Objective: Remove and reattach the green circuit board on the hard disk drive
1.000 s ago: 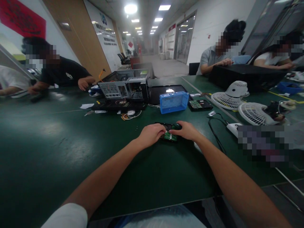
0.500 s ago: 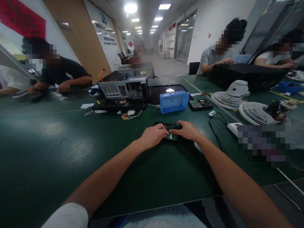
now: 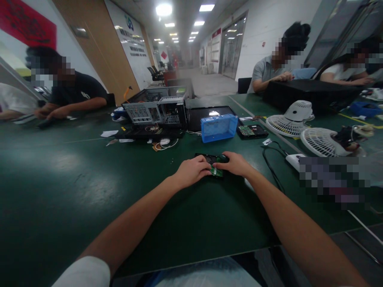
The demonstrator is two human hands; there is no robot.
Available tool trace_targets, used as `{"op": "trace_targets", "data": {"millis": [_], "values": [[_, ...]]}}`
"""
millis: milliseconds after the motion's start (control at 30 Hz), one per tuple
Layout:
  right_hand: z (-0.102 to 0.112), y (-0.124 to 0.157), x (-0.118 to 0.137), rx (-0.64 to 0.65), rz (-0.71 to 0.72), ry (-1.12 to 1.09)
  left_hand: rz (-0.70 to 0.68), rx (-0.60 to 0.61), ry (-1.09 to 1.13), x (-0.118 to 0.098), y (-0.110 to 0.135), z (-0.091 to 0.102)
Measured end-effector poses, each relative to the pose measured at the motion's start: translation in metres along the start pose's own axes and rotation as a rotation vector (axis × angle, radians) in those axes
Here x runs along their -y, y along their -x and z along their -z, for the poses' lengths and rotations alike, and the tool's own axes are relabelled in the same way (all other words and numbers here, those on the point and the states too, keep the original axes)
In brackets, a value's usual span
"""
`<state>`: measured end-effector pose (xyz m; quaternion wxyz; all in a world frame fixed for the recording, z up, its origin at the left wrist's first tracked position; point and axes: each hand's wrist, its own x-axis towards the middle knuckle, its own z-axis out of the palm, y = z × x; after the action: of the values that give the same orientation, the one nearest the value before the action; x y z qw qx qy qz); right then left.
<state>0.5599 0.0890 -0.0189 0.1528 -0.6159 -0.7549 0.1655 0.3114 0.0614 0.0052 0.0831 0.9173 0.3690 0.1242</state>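
A black hard drive point(image 3: 217, 174) with a green circuit board lies on the green table in front of me. My left hand point(image 3: 194, 171) is closed over its left side, with the fingertips bent down onto the board. From the right, my right hand point(image 3: 236, 163) grips the drive's other side, its thumb on the board and its index finger at the far edge. A dark rounded piece shows between that thumb and finger; I cannot tell what it is. My fingers hide much of the drive.
Beyond the drive stands a blue plastic bin point(image 3: 220, 128), with a second hard drive point(image 3: 253, 131) to its right. An opened computer case point(image 3: 155, 109) is at the back left. White fans point(image 3: 287, 123) and a power strip point(image 3: 295, 160) lie to the right. Several people sit around the table.
My hands stay on the drive; the left fingers have shifted very slightly on the board. At the far left, a person in black has moved their hands closer together.
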Motion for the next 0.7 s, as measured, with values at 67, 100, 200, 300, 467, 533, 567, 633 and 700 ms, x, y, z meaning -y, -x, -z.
{"op": "trace_targets", "data": {"millis": [67,100,200,300,467,533,567,633,700], "values": [[0.0009,0.0007,0.0011,0.003,0.003,-0.005,-0.005,0.002,-0.002,0.0006,0.0003,0.0009],[0.0014,0.0011,0.0017,0.007,0.004,-0.007,-0.008,0.003,-0.003,0.001,0.0003,0.0012],[0.0024,0.0018,0.0028,0.015,0.004,-0.006,-0.01,0.005,-0.005,0.0027,0.0001,0.0017],[0.0029,0.002,0.0029,0.002,0.001,-0.013,-0.011,0.021,-0.007,0.0028,0.0001,0.0022],[0.0044,0.0025,0.0044,0.016,-0.004,-0.011,-0.006,0.041,-0.048,-0.0021,0.0009,0.0021],[0.0049,0.0026,0.0053,0.017,-0.002,-0.005,-0.006,0.052,-0.089,-0.0039,0.0012,0.002],[0.0051,0.0026,0.0056,0.018,-0.004,0.0,-0.008,0.058,-0.111,-0.0044,0.0013,0.002],[0.0057,0.0022,0.0057,0.021,-0.019,0.021,-0.012,0.07,-0.154,-0.0048,0.0013,0.0017],[0.0075,0.002,0.0051,0.036,-0.049,0.052,-0.013,0.075,-0.183,-0.0045,0.001,0.0003]]}}
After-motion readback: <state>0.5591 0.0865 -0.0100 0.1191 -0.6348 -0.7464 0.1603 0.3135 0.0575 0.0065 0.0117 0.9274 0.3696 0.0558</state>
